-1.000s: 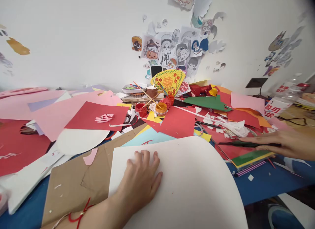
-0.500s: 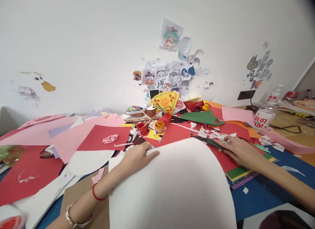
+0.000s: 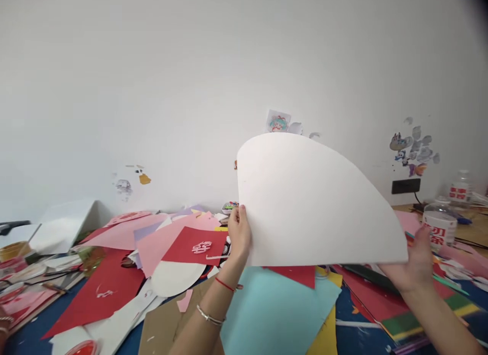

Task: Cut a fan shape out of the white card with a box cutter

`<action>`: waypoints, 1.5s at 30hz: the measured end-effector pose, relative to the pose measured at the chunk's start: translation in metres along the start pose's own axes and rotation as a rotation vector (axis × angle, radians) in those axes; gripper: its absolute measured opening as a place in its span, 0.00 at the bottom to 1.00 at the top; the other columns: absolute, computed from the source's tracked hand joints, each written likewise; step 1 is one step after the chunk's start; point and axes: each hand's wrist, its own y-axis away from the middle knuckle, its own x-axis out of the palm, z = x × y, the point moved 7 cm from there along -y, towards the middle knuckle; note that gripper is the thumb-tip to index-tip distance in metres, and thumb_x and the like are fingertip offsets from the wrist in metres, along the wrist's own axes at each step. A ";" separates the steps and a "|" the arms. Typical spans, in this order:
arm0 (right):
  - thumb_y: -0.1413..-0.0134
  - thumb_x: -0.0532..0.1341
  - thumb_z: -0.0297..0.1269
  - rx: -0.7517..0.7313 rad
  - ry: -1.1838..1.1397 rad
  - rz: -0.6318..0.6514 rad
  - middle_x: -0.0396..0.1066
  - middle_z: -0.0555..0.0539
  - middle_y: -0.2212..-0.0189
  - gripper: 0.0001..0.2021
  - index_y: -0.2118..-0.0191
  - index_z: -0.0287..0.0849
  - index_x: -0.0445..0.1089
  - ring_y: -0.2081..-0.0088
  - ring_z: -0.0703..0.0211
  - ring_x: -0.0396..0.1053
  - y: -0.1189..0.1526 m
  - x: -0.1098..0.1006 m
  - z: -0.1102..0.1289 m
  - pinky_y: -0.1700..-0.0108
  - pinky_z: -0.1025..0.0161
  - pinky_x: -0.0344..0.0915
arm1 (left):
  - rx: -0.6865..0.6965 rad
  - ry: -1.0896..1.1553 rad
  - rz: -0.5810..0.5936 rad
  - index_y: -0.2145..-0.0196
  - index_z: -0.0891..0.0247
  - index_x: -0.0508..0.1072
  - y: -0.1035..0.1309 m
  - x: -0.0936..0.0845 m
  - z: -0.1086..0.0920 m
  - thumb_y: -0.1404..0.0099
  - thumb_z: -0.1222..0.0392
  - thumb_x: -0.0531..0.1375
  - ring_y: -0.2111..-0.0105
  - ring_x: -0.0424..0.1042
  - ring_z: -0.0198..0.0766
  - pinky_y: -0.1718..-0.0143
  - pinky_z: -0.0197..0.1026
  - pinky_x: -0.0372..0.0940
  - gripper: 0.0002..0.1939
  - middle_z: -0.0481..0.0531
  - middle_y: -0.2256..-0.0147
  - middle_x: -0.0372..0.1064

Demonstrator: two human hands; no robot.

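Note:
A large sheet of white card (image 3: pixel 312 202), cut with a curved edge, is held up above the table between both hands. My left hand (image 3: pixel 240 233) grips its left edge, thumb on the near face and fingers partly behind. At the lower right corner, my right hand (image 3: pixel 415 258) supports the card with the thumb raised and the other fingers beneath it, partly hidden. Below the card lies a light blue sheet (image 3: pixel 278 314), with brown cardboard (image 3: pixel 163 319) to its left. The card hides the paint jars and most of the wall drawings.
Red paper (image 3: pixel 186 247) and pink sheets (image 3: pixel 152 253) cover the left side. A plastic bottle (image 3: pixel 440 223) stands at the right near a black wall socket (image 3: pixel 406 185). Another person's hand (image 3: pixel 4 322) shows at the far left edge. Coloured papers (image 3: pixel 419 314) are stacked at right.
The white card has been lifted off the table and turned, uncovering the light blue sheet. My right hand has moved from the paper scraps to the card's corner. The view has tilted up and left.

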 end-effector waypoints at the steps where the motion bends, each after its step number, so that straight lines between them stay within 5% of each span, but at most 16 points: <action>1: 0.54 0.49 0.70 -0.033 -0.053 0.078 0.69 0.46 0.49 0.32 0.53 0.55 0.70 0.43 0.45 0.59 0.003 0.013 0.002 0.43 0.42 0.58 | -0.013 0.036 -0.032 0.74 0.61 0.61 0.004 0.001 0.006 0.36 0.47 0.51 0.71 0.58 0.35 0.69 0.36 0.55 0.16 0.44 0.74 0.58; 4: 0.54 0.58 0.63 -0.009 -0.083 0.231 0.64 0.47 0.45 0.27 0.50 0.56 0.66 0.44 0.47 0.61 0.007 0.042 -0.009 0.44 0.43 0.60 | -0.066 0.155 -0.076 0.72 0.61 0.62 0.015 0.007 0.025 0.36 0.44 0.50 0.72 0.60 0.35 0.69 0.36 0.57 0.17 0.45 0.73 0.60; 8: 0.60 0.71 0.43 0.027 0.053 0.105 0.72 0.51 0.58 0.23 0.55 0.53 0.67 0.54 0.54 0.69 0.000 0.043 -0.042 0.52 0.53 0.69 | -0.135 0.299 -0.044 0.70 0.61 0.65 0.024 0.022 0.046 0.39 0.44 0.55 0.70 0.65 0.35 0.68 0.36 0.60 0.16 0.46 0.71 0.65; 14: 0.61 0.71 0.44 -0.042 0.076 0.034 0.74 0.51 0.63 0.25 0.53 0.48 0.67 0.61 0.56 0.71 0.001 0.030 -0.061 0.64 0.64 0.72 | -0.286 0.465 -0.045 0.59 0.60 0.69 0.008 0.012 0.056 0.38 0.49 0.57 0.59 0.71 0.40 0.61 0.38 0.66 0.14 0.53 0.57 0.70; 20: 0.63 0.72 0.42 0.017 0.015 0.021 0.75 0.50 0.62 0.25 0.56 0.45 0.68 0.64 0.58 0.72 0.004 0.022 -0.065 0.70 0.67 0.70 | -0.324 0.535 -0.110 0.59 0.60 0.69 -0.022 -0.005 0.047 0.36 0.47 0.56 0.58 0.71 0.37 0.64 0.35 0.67 0.15 0.53 0.53 0.69; 28: 0.63 0.72 0.40 0.016 -0.049 0.028 0.74 0.52 0.62 0.22 0.58 0.46 0.69 0.65 0.61 0.72 0.001 0.017 -0.071 0.67 0.69 0.70 | -0.404 0.749 0.271 0.67 0.65 0.72 -0.008 0.032 0.021 0.37 0.47 0.57 0.76 0.72 0.37 0.69 0.40 0.70 0.17 0.50 0.72 0.73; 35: 0.62 0.71 0.39 0.000 -0.050 0.057 0.74 0.51 0.61 0.23 0.57 0.45 0.69 0.61 0.59 0.72 0.002 0.019 -0.069 0.64 0.67 0.71 | -0.423 0.814 0.423 0.70 0.64 0.72 0.003 0.039 0.013 0.41 0.45 0.59 0.74 0.73 0.40 0.67 0.43 0.70 0.17 0.50 0.74 0.73; 40: 0.61 0.71 0.40 -0.012 -0.040 0.067 0.74 0.50 0.61 0.23 0.56 0.45 0.68 0.61 0.57 0.72 0.002 0.019 -0.068 0.65 0.66 0.71 | -0.366 0.711 0.341 0.70 0.64 0.71 -0.001 0.035 0.015 0.41 0.45 0.59 0.75 0.72 0.39 0.68 0.43 0.69 0.17 0.51 0.72 0.73; 45: 0.62 0.71 0.41 -0.041 -0.022 0.065 0.74 0.50 0.63 0.24 0.55 0.45 0.68 0.63 0.57 0.72 0.002 0.017 -0.063 0.67 0.65 0.71 | -0.251 0.479 0.039 0.68 0.61 0.67 -0.007 0.014 0.020 0.39 0.44 0.55 0.70 0.71 0.39 0.67 0.41 0.65 0.16 0.50 0.70 0.70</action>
